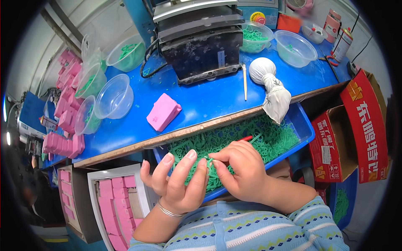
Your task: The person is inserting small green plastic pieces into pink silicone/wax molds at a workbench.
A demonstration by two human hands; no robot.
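Above a blue tray my two hands meet fingertip to fingertip at a small green rubbery piece. My left hand, with a silver bangle at its wrist, pinches one side of it, its other fingers raised and spread. From the right, my right hand pinches the same piece between thumb and forefinger. Its exact shape is mostly covered by the fingers. Beneath them, the tray holds a heap of thin green scraps, with a red-ended stick among them.
On the blue table are a pink block, a wooden-looking stick, a tied white cloth bag, clear bowls and a black machine. Stacked pink blocks stand left; red cartons stand right.
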